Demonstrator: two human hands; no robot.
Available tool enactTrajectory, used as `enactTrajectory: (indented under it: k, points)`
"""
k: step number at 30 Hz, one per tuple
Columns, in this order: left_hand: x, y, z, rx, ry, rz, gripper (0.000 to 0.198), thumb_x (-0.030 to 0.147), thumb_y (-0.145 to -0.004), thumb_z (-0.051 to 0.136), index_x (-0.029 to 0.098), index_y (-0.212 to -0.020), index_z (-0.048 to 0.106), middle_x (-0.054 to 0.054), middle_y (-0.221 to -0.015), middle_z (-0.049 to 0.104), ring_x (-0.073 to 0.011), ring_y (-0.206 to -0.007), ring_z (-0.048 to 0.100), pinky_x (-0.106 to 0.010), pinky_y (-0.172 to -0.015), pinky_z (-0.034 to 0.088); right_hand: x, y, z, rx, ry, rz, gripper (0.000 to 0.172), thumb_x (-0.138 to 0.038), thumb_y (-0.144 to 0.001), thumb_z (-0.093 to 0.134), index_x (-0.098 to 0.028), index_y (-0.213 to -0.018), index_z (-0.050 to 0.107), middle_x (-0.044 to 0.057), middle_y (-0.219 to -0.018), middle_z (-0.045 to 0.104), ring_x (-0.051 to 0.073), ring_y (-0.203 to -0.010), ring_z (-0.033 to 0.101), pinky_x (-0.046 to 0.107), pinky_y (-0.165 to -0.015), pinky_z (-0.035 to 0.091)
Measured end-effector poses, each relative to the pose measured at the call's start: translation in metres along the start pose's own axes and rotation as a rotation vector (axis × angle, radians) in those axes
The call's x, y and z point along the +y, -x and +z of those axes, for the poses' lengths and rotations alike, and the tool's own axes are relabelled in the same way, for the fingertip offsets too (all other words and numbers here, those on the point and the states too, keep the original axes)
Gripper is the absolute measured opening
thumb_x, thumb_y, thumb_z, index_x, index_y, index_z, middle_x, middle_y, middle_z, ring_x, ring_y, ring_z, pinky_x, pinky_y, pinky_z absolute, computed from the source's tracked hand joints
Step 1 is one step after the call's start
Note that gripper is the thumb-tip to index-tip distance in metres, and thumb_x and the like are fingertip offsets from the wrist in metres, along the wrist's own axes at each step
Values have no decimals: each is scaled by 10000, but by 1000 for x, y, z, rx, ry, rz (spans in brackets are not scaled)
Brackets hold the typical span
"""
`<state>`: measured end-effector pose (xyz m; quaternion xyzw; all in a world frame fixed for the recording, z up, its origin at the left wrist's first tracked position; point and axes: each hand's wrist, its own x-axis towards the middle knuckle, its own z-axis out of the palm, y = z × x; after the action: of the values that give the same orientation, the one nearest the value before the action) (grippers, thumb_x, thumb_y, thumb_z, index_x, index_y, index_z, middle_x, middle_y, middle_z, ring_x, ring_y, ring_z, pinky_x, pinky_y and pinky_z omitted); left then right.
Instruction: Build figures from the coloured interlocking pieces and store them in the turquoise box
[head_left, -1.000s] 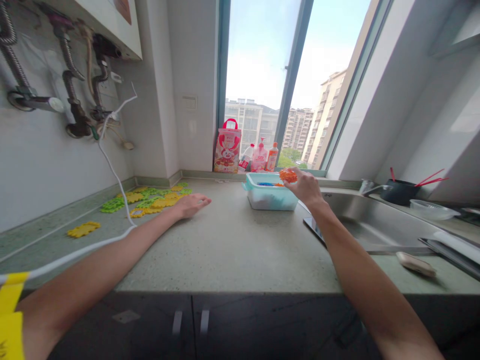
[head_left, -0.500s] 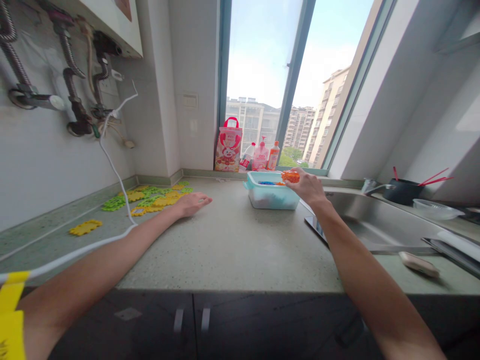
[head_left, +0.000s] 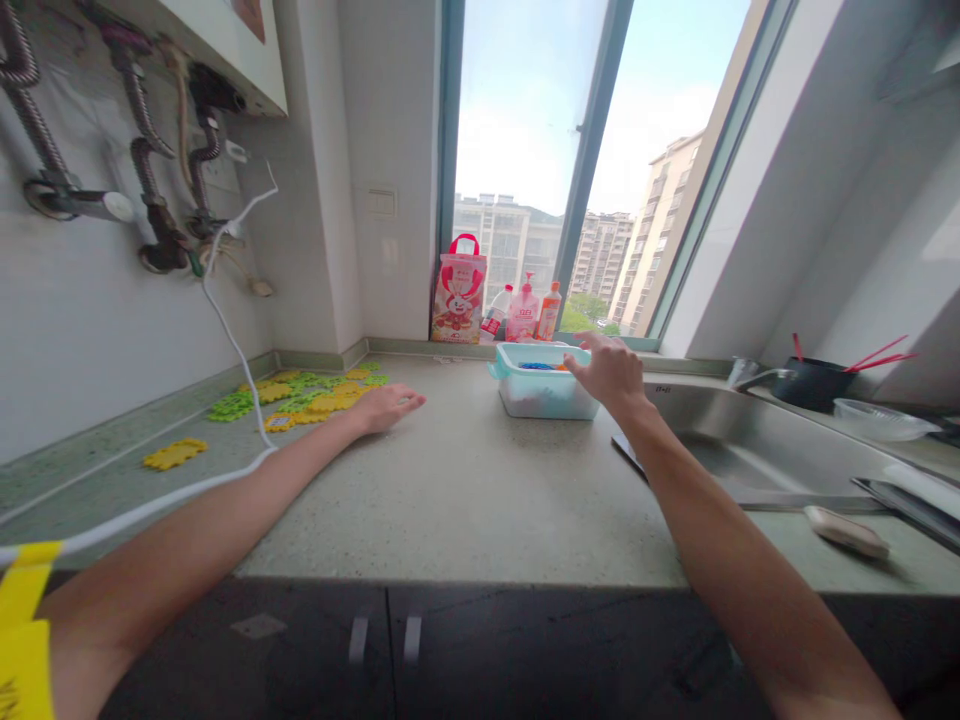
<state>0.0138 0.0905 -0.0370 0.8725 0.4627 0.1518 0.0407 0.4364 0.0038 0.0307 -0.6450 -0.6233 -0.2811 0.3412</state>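
My right hand [head_left: 609, 372] hovers at the right end of a light teal plastic bin [head_left: 547, 398], thumb and fingers apart, nothing visible in it. Inside the bin, blue pieces [head_left: 538, 366] show above the rim, with a bit of orange [head_left: 561, 367] beside them; the hand hides the right part. My left hand [head_left: 386, 407] rests on the counter with its fingers stretched out, holding nothing. Just left of it lie yellow pieces [head_left: 330, 402] and green pieces [head_left: 234, 405] with notched edges, spread flat. One yellow piece [head_left: 175, 455] lies apart, further left.
A white cable [head_left: 244, 365] crosses the left counter and my left forearm. Behind the bin stand a pink bag [head_left: 459, 300] and bottles [head_left: 523, 312]. To the right are a steel sink [head_left: 720, 440], a dark flat object [head_left: 628, 455], a pale oblong object [head_left: 847, 530] and a black pot [head_left: 814, 382].
The orange piece that my right hand held over the bin is no longer in its fingers, which have spread apart. My left hand has stayed in place.
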Motion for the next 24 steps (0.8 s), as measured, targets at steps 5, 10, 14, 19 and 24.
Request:
enactTrajectory:
  k: [5,10,14,19,24]
  points:
    - [-4,-1,3,18,12,20,701,719,-1002,290,232,-1227,742,-100,-1331,706,-286,-1226,647,-368,-1045,472,-52,23,19,-83,-225,-513,298,-309,-971,575,-227,-1213,729,103,-1122,756,303,-1091,643,464,-1024,483]
    - [-2,3,0,75,15,35,609,680,-1007,348,262,-1171,759,-58,-1234,755,-270,-1125,689,-351,-961,504,-103,60,46,-381,-429,-901,303,-246,-968,581,-237,-1236,723,80,-1113,761,240,-1031,672,397,-961,522]
    - [-3,5,-4,183,-27,-38,532,636,-1004,382,288,-1137,762,-44,-1207,759,-267,-1061,697,-363,-930,512,-106,69,56,-432,-471,-881,318,-213,-966,575,-222,-1246,725,88,-1155,759,230,-1059,684,391,-972,529]
    - [-18,2,-5,184,-180,-153,540,617,-963,441,232,-1183,749,-151,-1288,696,-370,-1255,589,-501,-1089,436,-91,66,55,-434,-496,-798,353,-231,-945,611,-240,-1281,717,87,-1219,746,240,-1122,682,408,-999,540]
    - [-41,3,2,149,-284,-538,891,861,-794,498,204,-1378,650,-279,-1471,535,-582,-1372,405,-765,-1064,332,-93,67,53,-459,-510,-773,369,-228,-947,606,-248,-1300,712,85,-1259,737,245,-1160,679,421,-1026,538]
